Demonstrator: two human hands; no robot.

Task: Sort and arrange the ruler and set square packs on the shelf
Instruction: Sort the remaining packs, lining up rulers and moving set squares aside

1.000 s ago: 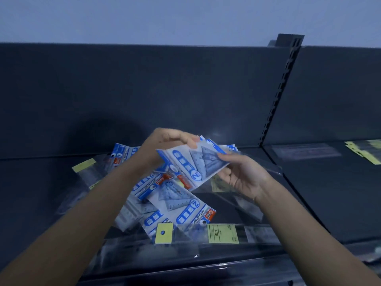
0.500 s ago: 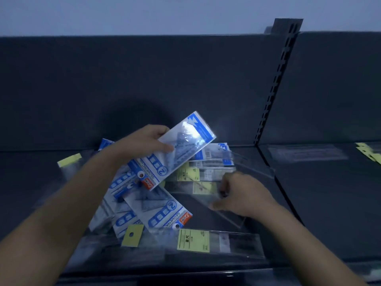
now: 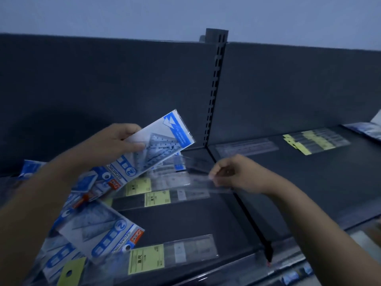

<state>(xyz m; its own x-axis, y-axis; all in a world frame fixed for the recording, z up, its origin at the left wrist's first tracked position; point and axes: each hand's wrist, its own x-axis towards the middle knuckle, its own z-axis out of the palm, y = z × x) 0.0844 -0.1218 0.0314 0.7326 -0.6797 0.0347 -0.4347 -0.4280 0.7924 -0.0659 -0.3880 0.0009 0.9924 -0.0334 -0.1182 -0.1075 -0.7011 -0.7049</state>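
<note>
My left hand (image 3: pixel 115 142) holds a blue-and-white set square pack (image 3: pixel 156 149) tilted up above the dark shelf (image 3: pixel 195 221). My right hand (image 3: pixel 237 174) pinches the right end of a clear ruler pack (image 3: pixel 185 183) and lifts it just over the shelf near the divider. More blue set square packs (image 3: pixel 99 232) lie in a heap at the left. Clear ruler packs with yellow labels (image 3: pixel 156 198) lie in the middle, and another ruler pack (image 3: pixel 171 254) rests near the front edge.
A slotted upright (image 3: pixel 214 89) and a black divider (image 3: pixel 247 213) split the shelf into two bays. In the right bay lie a clear ruler pack (image 3: pixel 247 147) and a row of yellow-tagged ruler packs (image 3: pixel 315 140). A dark back panel rises behind.
My right hand has closed on a clear ruler pack and drawn it rightward toward the divider. My left hand keeps the set square pack raised. The view has swung right.
</note>
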